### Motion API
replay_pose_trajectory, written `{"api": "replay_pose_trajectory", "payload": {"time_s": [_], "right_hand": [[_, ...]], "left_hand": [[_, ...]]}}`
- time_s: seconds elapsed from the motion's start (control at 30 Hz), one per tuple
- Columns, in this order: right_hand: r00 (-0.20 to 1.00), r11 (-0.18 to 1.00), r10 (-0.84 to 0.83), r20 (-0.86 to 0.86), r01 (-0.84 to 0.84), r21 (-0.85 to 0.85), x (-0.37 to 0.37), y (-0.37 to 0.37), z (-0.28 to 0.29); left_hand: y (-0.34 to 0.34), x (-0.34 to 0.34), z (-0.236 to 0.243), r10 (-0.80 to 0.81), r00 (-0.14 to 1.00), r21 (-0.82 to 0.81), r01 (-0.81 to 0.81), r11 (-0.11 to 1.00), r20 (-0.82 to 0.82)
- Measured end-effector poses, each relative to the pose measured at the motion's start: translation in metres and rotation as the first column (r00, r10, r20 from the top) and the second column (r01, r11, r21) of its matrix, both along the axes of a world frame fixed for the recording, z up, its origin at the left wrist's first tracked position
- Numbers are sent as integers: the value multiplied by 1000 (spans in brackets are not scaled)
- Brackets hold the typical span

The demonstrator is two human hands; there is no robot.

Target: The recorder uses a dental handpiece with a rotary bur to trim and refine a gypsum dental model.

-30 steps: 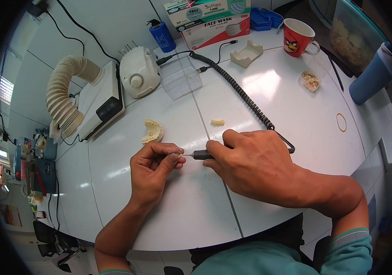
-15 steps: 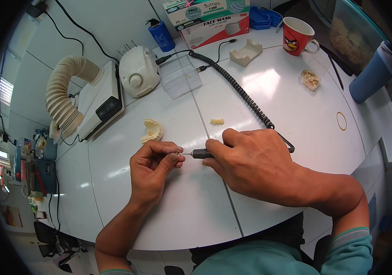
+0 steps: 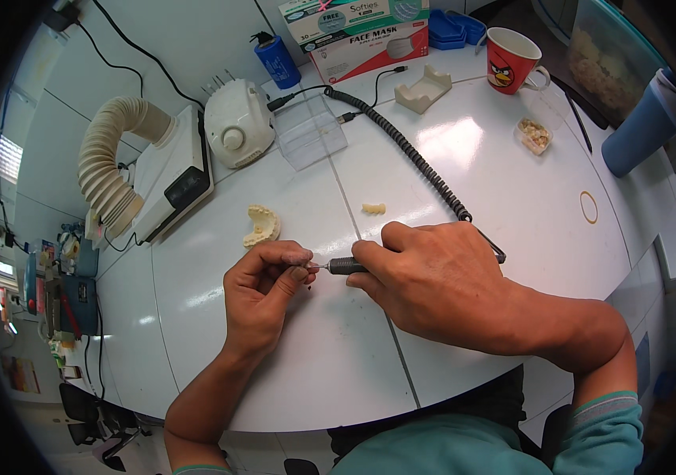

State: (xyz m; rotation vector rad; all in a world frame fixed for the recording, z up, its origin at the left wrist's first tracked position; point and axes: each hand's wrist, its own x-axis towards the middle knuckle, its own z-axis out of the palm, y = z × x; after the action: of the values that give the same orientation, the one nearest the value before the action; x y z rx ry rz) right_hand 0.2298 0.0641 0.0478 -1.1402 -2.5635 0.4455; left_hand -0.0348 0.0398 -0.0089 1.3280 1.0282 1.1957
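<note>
My right hand (image 3: 437, 281) grips a dark rotary handpiece (image 3: 345, 266), its thin metal bur pointing left to the fingertips of my left hand (image 3: 265, 283). Thumb and fingers of that left hand are pinched together at the bur's tip. Whatever small piece sits between them is mostly covered by the fingers. Just beyond the left hand lies a cream dental cast (image 3: 262, 225), arch-shaped with teeth. A short yellowish strip of tooth crowns (image 3: 373, 209) rests on the table past the handpiece.
A coiled black cord (image 3: 409, 142) runs from the handpiece toward a white control unit (image 3: 236, 123). Left of it stands a dust extractor (image 3: 176, 178) with a ribbed hose (image 3: 112, 142). Farther right are a cream holder (image 3: 423, 89), a red mug (image 3: 512, 63), a small tub (image 3: 533, 137) and a blue tumbler (image 3: 642, 131).
The left fingers have shifted slightly around the bur's tip, and the handpiece has moved a touch left. Both hands keep their grip; the things on the table stay put.
</note>
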Motion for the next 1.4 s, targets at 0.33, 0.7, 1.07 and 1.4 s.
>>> {"api": "replay_pose_trajectory", "payload": {"time_s": [0.33, 0.7, 1.07, 1.4], "right_hand": [[1000, 999, -13, -2, 13, 37, -1, -1, -3], [999, 993, -19, -29, 23, 113, -1, -1, -10], [1000, 999, -17, -3, 17, 36, -1, 0, -8], [1000, 993, -22, -12, 23, 112, -1, -1, -7]], "left_hand": [[0, 2, 1, 17, 999, -10, -17, 1000, 39], [-1, 3, 1, 47, 999, -30, -46, 998, 19], [-2, 2, -2, 46, 998, 16, -47, 999, 42], [-2, 4, 2, 58, 998, -13, -57, 998, 30]]}}
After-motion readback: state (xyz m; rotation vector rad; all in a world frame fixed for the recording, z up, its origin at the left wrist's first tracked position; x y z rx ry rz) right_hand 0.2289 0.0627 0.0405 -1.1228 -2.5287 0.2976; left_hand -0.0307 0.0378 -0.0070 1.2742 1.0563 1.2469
